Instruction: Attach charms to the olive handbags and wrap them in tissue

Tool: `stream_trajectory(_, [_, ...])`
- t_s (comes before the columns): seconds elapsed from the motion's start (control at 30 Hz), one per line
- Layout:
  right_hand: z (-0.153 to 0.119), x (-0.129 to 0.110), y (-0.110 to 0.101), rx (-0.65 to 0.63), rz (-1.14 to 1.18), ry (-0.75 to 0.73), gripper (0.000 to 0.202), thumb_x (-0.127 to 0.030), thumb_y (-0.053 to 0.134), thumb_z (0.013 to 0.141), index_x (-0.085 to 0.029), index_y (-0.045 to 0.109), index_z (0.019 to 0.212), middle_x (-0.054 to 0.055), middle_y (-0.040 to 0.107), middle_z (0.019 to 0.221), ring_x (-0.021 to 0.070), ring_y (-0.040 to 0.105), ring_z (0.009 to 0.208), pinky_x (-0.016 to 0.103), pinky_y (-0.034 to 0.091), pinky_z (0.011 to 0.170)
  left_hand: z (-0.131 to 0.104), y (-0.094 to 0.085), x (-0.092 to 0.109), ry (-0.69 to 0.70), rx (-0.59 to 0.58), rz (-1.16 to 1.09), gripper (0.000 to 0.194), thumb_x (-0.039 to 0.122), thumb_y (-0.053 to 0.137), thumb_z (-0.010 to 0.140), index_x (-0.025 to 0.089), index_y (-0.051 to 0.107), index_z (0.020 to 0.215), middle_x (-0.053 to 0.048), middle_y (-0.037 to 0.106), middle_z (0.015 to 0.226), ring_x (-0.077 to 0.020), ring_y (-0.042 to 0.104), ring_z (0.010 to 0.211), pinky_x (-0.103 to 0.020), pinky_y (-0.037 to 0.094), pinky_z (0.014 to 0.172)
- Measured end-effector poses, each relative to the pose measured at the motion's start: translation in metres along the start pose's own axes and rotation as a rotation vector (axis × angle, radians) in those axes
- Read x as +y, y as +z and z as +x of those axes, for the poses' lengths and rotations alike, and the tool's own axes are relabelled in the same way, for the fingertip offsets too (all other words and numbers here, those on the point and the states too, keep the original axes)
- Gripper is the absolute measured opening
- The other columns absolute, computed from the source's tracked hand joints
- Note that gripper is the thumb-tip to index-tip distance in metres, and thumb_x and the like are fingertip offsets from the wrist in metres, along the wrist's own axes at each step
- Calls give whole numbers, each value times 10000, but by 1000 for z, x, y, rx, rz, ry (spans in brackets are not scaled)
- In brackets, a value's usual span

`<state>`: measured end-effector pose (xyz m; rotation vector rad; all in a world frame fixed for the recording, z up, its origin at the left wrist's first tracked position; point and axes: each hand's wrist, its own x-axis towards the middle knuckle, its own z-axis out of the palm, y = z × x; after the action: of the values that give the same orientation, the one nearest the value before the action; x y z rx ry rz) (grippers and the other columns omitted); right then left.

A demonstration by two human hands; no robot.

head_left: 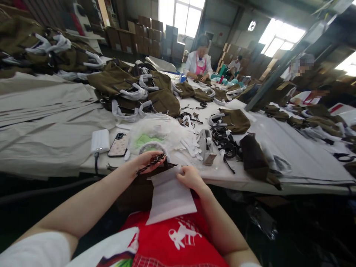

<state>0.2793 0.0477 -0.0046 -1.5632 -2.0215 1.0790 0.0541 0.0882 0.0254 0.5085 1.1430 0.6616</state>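
Near the table's front edge, my left hand [151, 162] is closed around a dark braided cord [148, 167] with a metal clasp at its upper end. To its right, my right hand [190, 177] pinches the upper edge of a thin white sheet [172, 196], which hangs down over the red apron [178, 237]. A dark strip lies between the two hands, along the sheet's top; what it belongs to is hard to make out. Just beyond my left hand is a clear plastic bag [150, 135] with something green inside.
On the white table [239, 172] are a phone [118, 144], a white power bank [100, 141], a tape dispenser [206, 147], black straps [226, 142] and a brown pouch [256, 159]. Olive bags [133, 89] are piled behind. A person in pink [201, 66] works across the table.
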Motion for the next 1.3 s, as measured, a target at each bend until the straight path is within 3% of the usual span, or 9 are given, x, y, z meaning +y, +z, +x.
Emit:
stream_trajectory(0.1, [7,-7,18,97,-150,-7,197,-261,590,792,-170,675,640,10,629,577,146,536,577,237,332,539,-1,2,8,4,15,108,193,238,605,842,72,682,780,-91,687,694,-135,609,556,-198,461,458])
stream_trajectory(0.23, [10,-18,39,138,-159,-40,323,-328,515,884,-171,650,636,46,659,630,166,559,607,262,332,563,-7,11,-6,77,27,242,206,295,714,737,100,651,762,-68,682,686,-164,628,583,-237,468,497])
stream_trajectory(0.37, [19,-16,54,154,31,-24,317,-284,461,909,-175,646,675,38,689,706,165,589,674,245,381,612,-14,18,-26,163,65,313,261,357,709,719,116,622,769,-21,643,623,-141,589,556,-246,453,532])
stream_trajectory(0.57, [22,-6,71,430,286,40,371,-366,390,919,-199,595,659,10,628,641,159,515,607,260,414,614,-20,19,-37,258,121,429,325,465,645,720,152,596,797,6,604,620,-162,585,571,-261,440,535])
stream_trajectory(0.77, [30,-6,86,522,424,-14,366,-397,399,902,-215,536,615,-1,571,598,159,479,572,266,384,571,-8,7,-47,559,408,1260,375,500,441,827,175,617,894,-134,705,841,-331,673,850,-396,496,728])
stream_trajectory(0.87, [33,-3,87,553,410,-30,359,-390,397,912,-211,553,642,5,593,620,163,493,582,276,381,576,-4,-1,-53,640,560,1436,507,551,392,826,137,605,1028,-188,678,994,-374,660,944,-464,494,824])
stream_trajectory(1.03, [29,-2,85,566,393,-37,361,-404,403,912,-214,551,642,13,600,624,177,505,586,292,402,588,-6,-22,-61,795,805,1249,723,604,427,739,39,548,1173,-277,529,1278,-420,482,1252,-506,405,1035])
stream_trajectory(1.2, [26,-4,81,545,453,-30,343,-422,407,905,-209,599,717,29,650,706,194,566,668,300,454,676,-10,-36,-55,571,595,917,611,516,476,757,70,518,1172,-210,639,1155,-301,659,1018,-386,514,907])
stream_trajectory(1.3, [24,-3,78,521,477,-26,332,-420,420,900,-200,620,753,37,669,739,197,581,705,298,467,708,-10,-37,-46,507,572,851,601,515,561,720,87,552,1141,-175,680,1092,-268,684,901,-350,515,849])
